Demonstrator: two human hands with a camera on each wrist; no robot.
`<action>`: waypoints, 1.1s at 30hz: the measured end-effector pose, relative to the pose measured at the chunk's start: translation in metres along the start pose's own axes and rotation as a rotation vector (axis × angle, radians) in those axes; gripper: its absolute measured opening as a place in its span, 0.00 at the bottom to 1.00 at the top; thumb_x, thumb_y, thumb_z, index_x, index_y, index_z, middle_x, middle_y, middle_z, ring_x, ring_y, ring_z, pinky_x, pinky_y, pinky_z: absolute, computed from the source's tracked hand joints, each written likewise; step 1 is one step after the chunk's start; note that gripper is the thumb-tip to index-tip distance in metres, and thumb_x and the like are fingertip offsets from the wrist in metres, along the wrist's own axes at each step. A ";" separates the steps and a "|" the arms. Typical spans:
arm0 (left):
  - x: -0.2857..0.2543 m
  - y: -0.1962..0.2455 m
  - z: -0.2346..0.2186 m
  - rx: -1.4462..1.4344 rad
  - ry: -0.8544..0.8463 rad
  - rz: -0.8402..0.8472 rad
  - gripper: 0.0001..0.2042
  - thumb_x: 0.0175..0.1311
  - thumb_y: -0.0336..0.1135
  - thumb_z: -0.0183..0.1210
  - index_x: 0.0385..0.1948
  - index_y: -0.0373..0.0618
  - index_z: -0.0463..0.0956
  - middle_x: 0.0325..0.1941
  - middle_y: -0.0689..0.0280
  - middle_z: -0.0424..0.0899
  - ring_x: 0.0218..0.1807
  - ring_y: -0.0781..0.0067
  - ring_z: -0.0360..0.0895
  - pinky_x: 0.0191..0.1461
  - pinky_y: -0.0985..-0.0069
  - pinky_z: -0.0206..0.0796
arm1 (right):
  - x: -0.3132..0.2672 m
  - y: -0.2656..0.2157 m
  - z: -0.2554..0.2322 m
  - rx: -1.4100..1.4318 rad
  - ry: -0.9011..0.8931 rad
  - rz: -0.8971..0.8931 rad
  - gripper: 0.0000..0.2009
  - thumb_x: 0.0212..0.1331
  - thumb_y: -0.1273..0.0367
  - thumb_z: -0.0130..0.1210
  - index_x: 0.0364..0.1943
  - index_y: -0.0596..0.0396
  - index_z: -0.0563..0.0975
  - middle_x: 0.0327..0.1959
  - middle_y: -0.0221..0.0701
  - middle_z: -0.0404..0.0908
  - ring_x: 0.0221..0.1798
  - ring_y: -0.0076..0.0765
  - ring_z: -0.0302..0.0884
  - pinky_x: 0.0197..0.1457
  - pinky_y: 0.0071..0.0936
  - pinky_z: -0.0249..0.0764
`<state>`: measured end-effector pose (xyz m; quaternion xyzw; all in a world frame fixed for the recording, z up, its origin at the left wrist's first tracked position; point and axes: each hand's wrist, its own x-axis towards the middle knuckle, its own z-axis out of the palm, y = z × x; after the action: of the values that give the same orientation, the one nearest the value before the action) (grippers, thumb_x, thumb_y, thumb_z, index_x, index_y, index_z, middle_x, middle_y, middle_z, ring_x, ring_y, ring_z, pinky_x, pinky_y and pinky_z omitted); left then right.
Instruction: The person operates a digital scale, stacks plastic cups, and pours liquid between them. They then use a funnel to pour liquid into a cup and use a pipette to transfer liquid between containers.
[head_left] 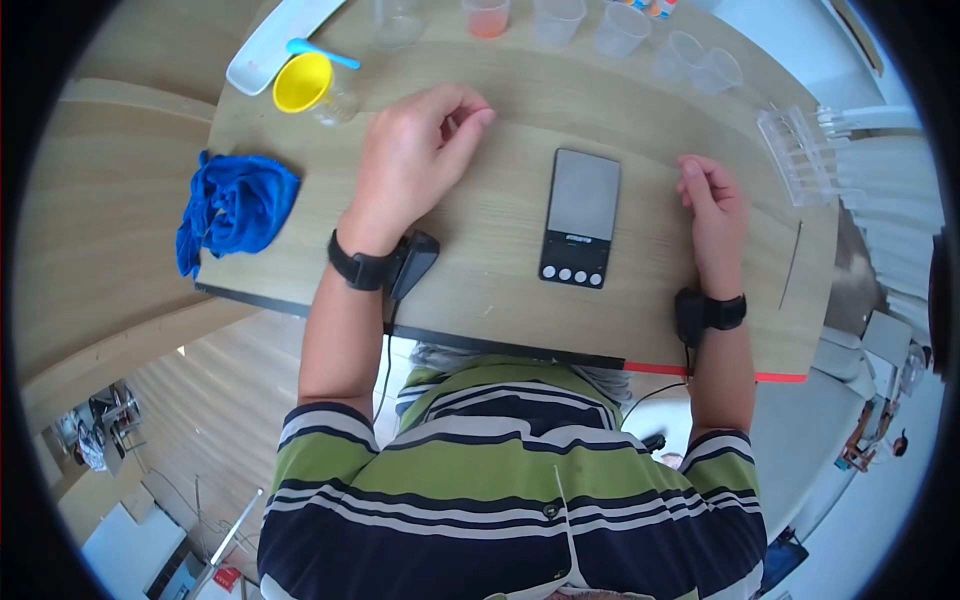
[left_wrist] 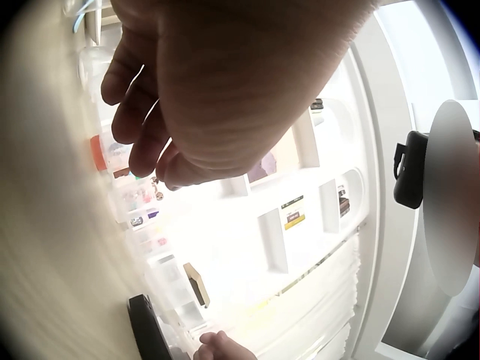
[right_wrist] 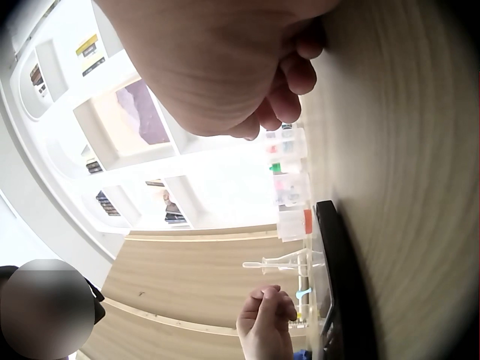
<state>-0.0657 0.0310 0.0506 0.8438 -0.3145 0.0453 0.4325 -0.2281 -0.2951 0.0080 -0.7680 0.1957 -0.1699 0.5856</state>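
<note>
A black and grey digital scale (head_left: 582, 215) lies on the wooden table (head_left: 480, 290) between the two hands. To its left, my left hand (head_left: 415, 150) rests with loosely curled fingers and nothing held; in the left wrist view the same hand (left_wrist: 202, 90) hangs over the near table surface. On the scale's right, my right hand (head_left: 713, 215) also lies loosely curled and empty, its side toward the table, and the right wrist view shows this hand (right_wrist: 225, 67) from close up. The scale's dark edge (right_wrist: 341, 277) stands at the lower middle of the right wrist view.
A blue cloth (head_left: 240, 205) lies at the left. Behind it are a yellow-rimmed cup (head_left: 303, 83), a light-blue spoon (head_left: 325, 52) and a white tray (head_left: 270, 50). Several clear cups, one with pink liquid (head_left: 487, 20), line the back. A clear rack (head_left: 797, 155) and thin rod (head_left: 791, 265) lie right.
</note>
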 end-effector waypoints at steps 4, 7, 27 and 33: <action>0.001 0.001 0.001 -0.011 -0.007 0.030 0.07 0.75 0.32 0.68 0.43 0.37 0.88 0.27 0.68 0.83 0.28 0.81 0.74 0.34 0.76 0.69 | 0.000 -0.003 0.002 0.039 -0.006 0.011 0.10 0.78 0.65 0.64 0.48 0.59 0.87 0.32 0.17 0.81 0.34 0.11 0.72 0.39 0.15 0.67; -0.001 -0.004 0.003 -0.137 -0.135 -0.175 0.09 0.79 0.33 0.64 0.46 0.35 0.86 0.30 0.73 0.82 0.33 0.86 0.73 0.37 0.79 0.68 | 0.001 0.001 0.002 0.069 -0.010 -0.014 0.09 0.77 0.66 0.66 0.46 0.59 0.87 0.32 0.17 0.81 0.34 0.11 0.71 0.39 0.16 0.68; -0.001 -0.004 0.004 -0.072 -0.396 -0.198 0.11 0.74 0.37 0.70 0.43 0.37 0.87 0.32 0.66 0.87 0.35 0.80 0.78 0.41 0.75 0.72 | -0.003 -0.006 0.008 -0.064 -0.040 -0.054 0.08 0.74 0.68 0.67 0.48 0.59 0.87 0.30 0.16 0.79 0.32 0.12 0.70 0.36 0.18 0.67; -0.008 0.019 -0.002 -0.046 -0.743 -0.138 0.12 0.68 0.40 0.73 0.36 0.39 0.89 0.25 0.61 0.86 0.27 0.70 0.79 0.36 0.69 0.70 | -0.036 -0.042 0.015 -0.274 -0.496 -0.110 0.11 0.64 0.71 0.71 0.47 0.52 0.81 0.22 0.24 0.79 0.25 0.24 0.75 0.32 0.26 0.69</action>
<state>-0.0826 0.0282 0.0620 0.8118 -0.3935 -0.3001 0.3099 -0.2477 -0.2551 0.0434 -0.8676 0.0260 0.0197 0.4962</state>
